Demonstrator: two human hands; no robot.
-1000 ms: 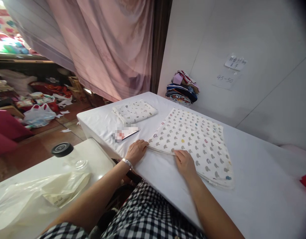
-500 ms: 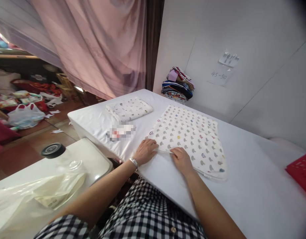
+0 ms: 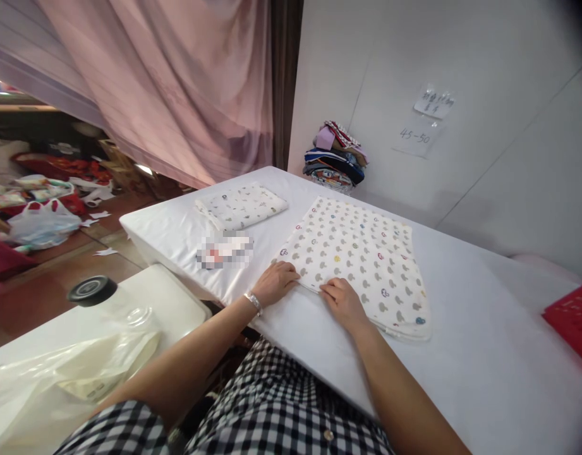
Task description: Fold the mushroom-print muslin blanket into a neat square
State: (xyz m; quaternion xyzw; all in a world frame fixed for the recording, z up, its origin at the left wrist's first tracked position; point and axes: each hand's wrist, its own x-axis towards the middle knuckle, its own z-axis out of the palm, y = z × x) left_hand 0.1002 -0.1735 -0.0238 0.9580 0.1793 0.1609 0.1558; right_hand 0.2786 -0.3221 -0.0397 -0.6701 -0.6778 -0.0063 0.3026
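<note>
A white cloth (image 3: 354,253) printed with grey and coloured mushroom shapes lies flat and folded on the white-covered table (image 3: 480,316). At its near left corner, my left hand (image 3: 275,282) is closed on the edge, fingers together. Farther right along the same edge, my right hand (image 3: 344,303) pinches the cloth between thumb and fingers. The cloth's near right corner lies past my right wrist. Beyond my left hand rests a second folded white cloth (image 3: 243,206) with a small scattered print. Between them is a small blurred-out item (image 3: 227,249).
A stack of folded fabrics (image 3: 335,158) stands by the wall. At right is a red basket (image 3: 572,322). On my left, a white surface (image 3: 177,294) carries a black-lidded clear jar (image 3: 92,291) and a pale plastic bag (image 3: 82,373). A pink curtain (image 3: 177,82) hangs behind the table.
The view has shifted slightly. My hands stay at the same near edge of the mushroom-print cloth, which lies in nearly the same place.
</note>
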